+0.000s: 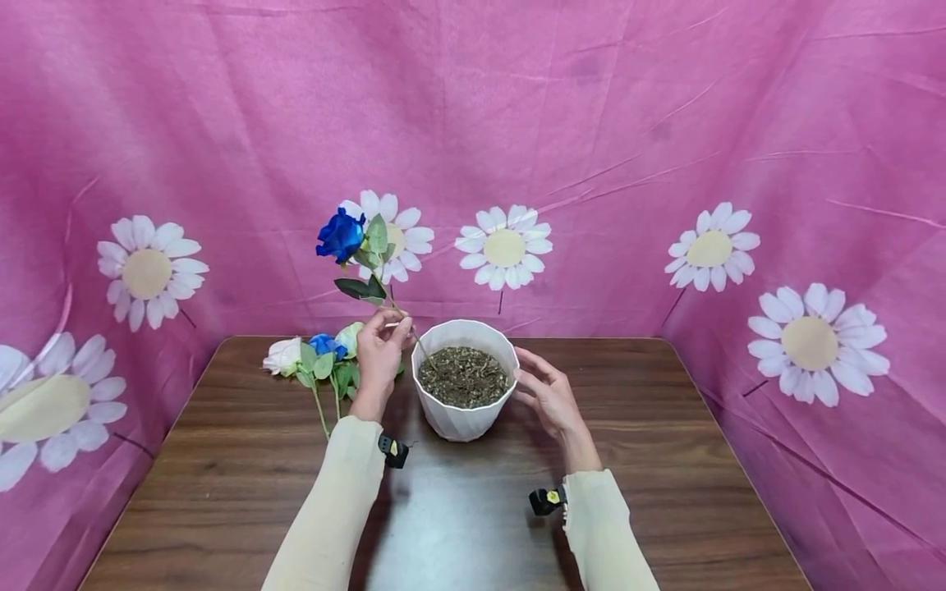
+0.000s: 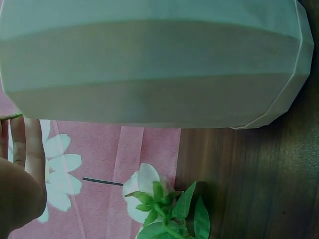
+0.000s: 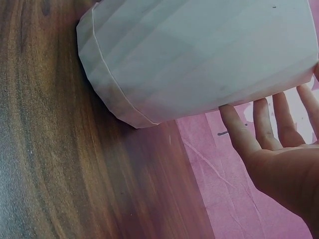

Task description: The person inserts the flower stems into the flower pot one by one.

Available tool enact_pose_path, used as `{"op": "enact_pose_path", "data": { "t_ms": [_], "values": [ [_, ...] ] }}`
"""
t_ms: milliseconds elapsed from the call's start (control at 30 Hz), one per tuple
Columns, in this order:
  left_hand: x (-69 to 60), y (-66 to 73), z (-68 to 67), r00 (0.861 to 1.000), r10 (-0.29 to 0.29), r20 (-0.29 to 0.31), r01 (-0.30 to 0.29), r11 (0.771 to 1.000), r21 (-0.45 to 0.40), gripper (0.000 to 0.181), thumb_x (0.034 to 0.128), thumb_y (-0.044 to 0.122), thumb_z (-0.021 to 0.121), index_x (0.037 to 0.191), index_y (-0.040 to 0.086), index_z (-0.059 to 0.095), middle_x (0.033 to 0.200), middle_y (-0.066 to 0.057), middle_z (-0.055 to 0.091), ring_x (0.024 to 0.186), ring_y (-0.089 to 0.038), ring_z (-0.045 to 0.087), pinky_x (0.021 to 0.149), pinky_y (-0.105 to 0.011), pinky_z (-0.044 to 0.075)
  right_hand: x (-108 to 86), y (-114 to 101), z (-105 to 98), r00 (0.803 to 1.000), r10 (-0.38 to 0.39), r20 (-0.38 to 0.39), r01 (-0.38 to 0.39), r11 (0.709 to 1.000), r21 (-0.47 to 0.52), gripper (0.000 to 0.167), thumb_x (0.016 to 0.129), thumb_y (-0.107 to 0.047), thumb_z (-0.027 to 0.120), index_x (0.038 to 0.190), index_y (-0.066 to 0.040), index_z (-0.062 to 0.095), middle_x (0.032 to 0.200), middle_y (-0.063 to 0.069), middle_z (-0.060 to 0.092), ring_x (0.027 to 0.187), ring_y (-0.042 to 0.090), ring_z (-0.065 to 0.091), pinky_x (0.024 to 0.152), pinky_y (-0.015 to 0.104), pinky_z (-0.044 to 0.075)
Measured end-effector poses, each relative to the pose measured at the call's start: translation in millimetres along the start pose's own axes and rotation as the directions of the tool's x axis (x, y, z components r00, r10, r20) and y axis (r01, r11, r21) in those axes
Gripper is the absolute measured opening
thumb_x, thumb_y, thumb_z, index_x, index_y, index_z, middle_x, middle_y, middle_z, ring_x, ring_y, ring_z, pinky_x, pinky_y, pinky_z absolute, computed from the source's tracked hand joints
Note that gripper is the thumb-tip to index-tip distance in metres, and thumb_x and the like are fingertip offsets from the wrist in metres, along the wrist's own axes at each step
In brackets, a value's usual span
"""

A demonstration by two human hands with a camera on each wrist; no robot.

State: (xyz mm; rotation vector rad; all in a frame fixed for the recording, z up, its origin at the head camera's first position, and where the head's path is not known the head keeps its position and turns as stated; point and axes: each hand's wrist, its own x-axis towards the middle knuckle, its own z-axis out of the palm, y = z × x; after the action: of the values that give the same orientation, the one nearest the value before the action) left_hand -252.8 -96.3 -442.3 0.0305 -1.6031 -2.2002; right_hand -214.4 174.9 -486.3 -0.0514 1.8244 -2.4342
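My left hand (image 1: 380, 357) pinches the stem of a blue rose (image 1: 341, 235) between thumb and fingers, above the left rim of a white faceted pot (image 1: 461, 423). The flower leans up and to the left, and its stem's lower end reaches inside the rim, at the edge of the dark, crumbly soil (image 1: 464, 377). On the pot's other side my right hand (image 1: 550, 398) rests its fingertips on the wall near the rim. In the right wrist view, the fingers (image 3: 239, 130) lie fairly straight against the pot (image 3: 199, 59).
Left of the pot lie more roses: a white one (image 1: 282, 356), a blue one (image 1: 325, 345) and a pale one (image 1: 349, 338), partly behind my left hand. All stand on a brown wooden table (image 1: 665, 492). A pink cloth (image 1: 591, 98) printed with daisies hangs around it.
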Motion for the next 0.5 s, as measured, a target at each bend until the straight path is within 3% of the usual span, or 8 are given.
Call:
{"op": "enact_pose_path", "data": {
  "t_ms": [267, 500],
  "values": [
    [-2.7, -3.7, -0.3, 1.0, -0.004, -0.01, 0.005, 0.999, 0.049, 0.004, 0.0913, -0.008, 0.07, 0.093, -0.009, 0.066, 0.077, 0.0, 0.067, 0.072, -0.015, 0.07, 0.065, -0.022, 0.06, -1.8, -1.3, 1.4, 1.0, -0.005, 0.008, 0.005, 1.0, 0.004, 0.054, 0.098, 0.001, 0.061, 0.149, 0.006, 0.043, 0.141, 0.025, 0.049, 0.107, 0.023, 0.064, 0.096, 0.049, 0.055],
    [-1.6, -6.7, 0.8, 1.0, 0.013, -0.016, -0.012, 0.999, 0.043, 0.004, 0.0907, -0.011, 0.069, 0.092, -0.008, 0.069, 0.076, 0.003, 0.068, 0.067, -0.008, 0.068, 0.066, -0.02, 0.059, -1.1, -1.8, 0.7, 1.0, 0.003, 0.008, -0.003, 1.0, 0.001, 0.054, 0.098, 0.001, 0.061, 0.149, 0.005, 0.044, 0.144, 0.027, 0.047, 0.106, 0.022, 0.065, 0.093, 0.044, 0.057]
  ]
}}
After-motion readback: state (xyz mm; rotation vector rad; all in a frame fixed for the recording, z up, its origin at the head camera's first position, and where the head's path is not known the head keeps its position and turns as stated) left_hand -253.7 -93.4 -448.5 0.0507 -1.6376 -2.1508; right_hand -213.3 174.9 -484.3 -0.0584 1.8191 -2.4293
